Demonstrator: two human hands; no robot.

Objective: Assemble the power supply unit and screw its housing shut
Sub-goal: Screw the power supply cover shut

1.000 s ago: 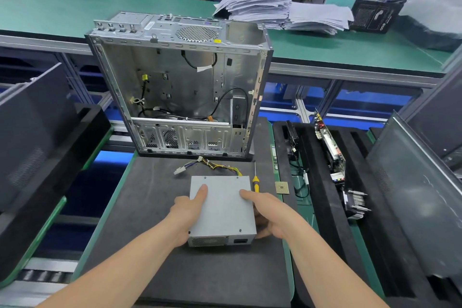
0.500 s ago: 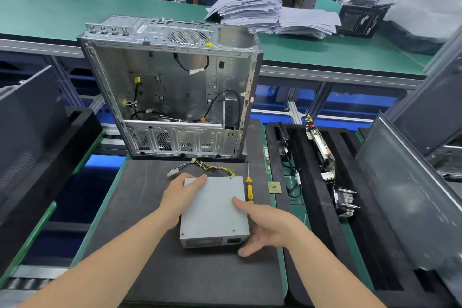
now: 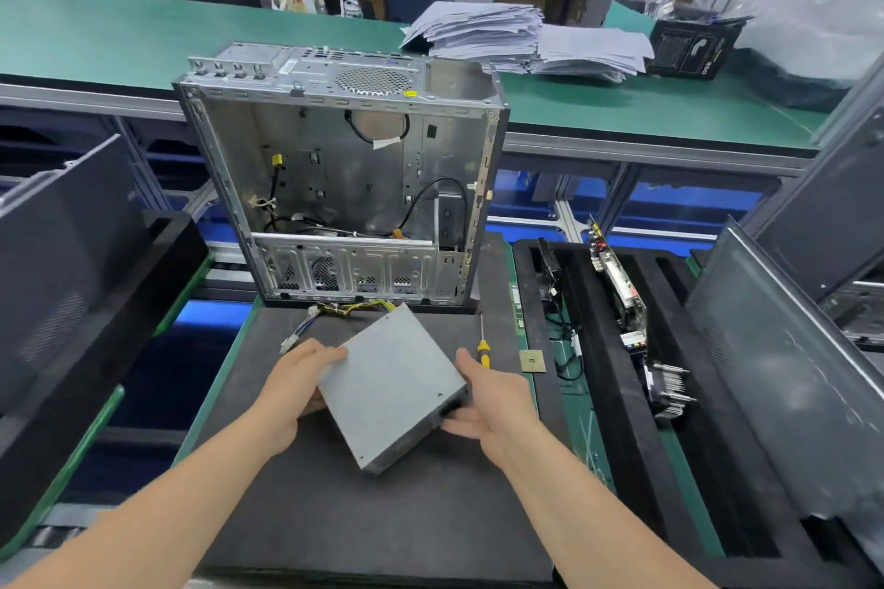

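The grey metal power supply unit (image 3: 390, 385) is lifted off the dark foam mat (image 3: 382, 521) and turned at an angle. My left hand (image 3: 299, 385) grips its left edge and my right hand (image 3: 490, 399) holds its right side, fingers under the near corner. Its cable bundle (image 3: 335, 313) with white plugs trails toward the open, empty computer case (image 3: 344, 177) standing upright at the mat's far end. A yellow-handled screwdriver (image 3: 483, 344) lies on the mat just right of the unit.
A small square chip (image 3: 532, 360) lies right of the screwdriver. A black foam tray (image 3: 602, 402) on the right holds circuit cards and a heatsink (image 3: 665, 385). Dark side panels (image 3: 784, 378) lean at left and right. Paper stacks (image 3: 516, 38) sit on the green bench behind.
Both hands have shifted from resting on the unit's top to its sides. The unit has been lifted off the mat and rotated, its far end now pointing toward the case.
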